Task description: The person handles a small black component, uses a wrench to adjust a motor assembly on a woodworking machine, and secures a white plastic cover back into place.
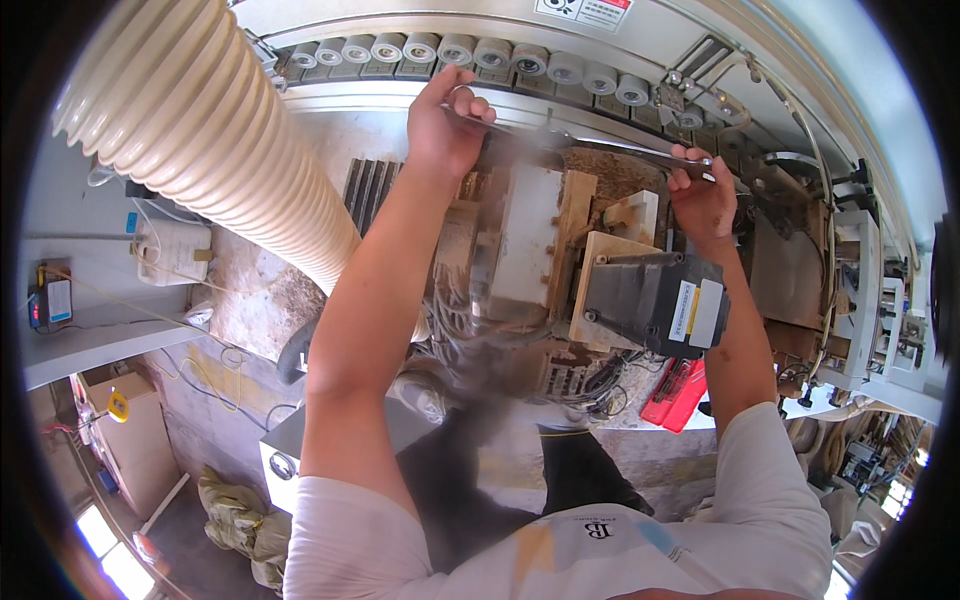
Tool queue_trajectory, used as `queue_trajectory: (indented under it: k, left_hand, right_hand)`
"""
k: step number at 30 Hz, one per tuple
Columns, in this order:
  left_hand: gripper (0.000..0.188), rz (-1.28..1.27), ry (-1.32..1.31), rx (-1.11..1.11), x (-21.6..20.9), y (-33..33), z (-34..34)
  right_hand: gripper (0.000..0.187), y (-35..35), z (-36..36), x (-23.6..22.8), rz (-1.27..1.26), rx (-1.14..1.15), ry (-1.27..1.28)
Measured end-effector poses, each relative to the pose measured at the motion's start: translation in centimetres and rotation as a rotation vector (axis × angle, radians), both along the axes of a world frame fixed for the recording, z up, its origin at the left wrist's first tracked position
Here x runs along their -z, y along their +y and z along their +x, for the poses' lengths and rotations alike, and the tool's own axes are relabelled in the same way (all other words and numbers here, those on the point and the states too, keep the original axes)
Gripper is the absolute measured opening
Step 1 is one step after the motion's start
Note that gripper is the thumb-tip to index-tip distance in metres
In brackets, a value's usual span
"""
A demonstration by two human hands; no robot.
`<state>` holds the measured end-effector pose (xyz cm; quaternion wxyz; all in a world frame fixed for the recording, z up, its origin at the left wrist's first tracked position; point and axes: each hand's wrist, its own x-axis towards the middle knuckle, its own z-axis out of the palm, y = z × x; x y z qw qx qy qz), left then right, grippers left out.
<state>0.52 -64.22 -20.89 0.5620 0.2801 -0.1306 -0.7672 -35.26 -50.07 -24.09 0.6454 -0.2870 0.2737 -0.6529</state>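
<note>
My left hand (pixel 445 125) is closed around the end of a flat metal tool, probably a wrench, pointing right toward a blurred dark round part (pixel 540 152) of the machine. From the other side, my right hand (pixel 703 200) grips the end of a long silver wrench (pixel 635 150), whose far end reaches that same part. The contact there is smeared and partly hidden. Below lies a pale metal block (pixel 528 240) beside wooden strips. A black motor housing (pixel 650 298) with labels sits near my right forearm.
Rubber rollers (pixel 492 54) line the machine's far edge. A thick ribbed beige hose (pixel 220 130) crosses the left side. Cables (pixel 470 325) hang under the block. An open red tool case (pixel 675 393) lies below the motor housing. A grey-white box (pixel 285 470) stands lower left.
</note>
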Motion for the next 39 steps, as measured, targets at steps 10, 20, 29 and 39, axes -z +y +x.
queue_trajectory:
  k: [10,20,29,39]
  left_hand:
    - [0.025,-0.195,-0.16,0.24,-1.2,-0.4,0.2]
    - [0.023,-0.32,-0.424,0.248,-3.5,0.9,-1.3]
    - [0.023,-0.317,-0.465,0.233,-3.4,1.0,-1.2]
    - [0.022,-0.284,-0.467,0.244,-2.8,0.7,-1.1]
  right_hand:
    - [0.033,-1.5,5.9,-5.3,-0.115,0.163,0.087]
    - [0.043,-3.3,7.1,-9.0,-0.117,0.075,0.421]
    - [0.043,-4.8,8.9,-11.2,-0.117,0.006,0.542]
    - [0.04,-5.9,9.2,-12.1,-0.089,-0.036,0.555]
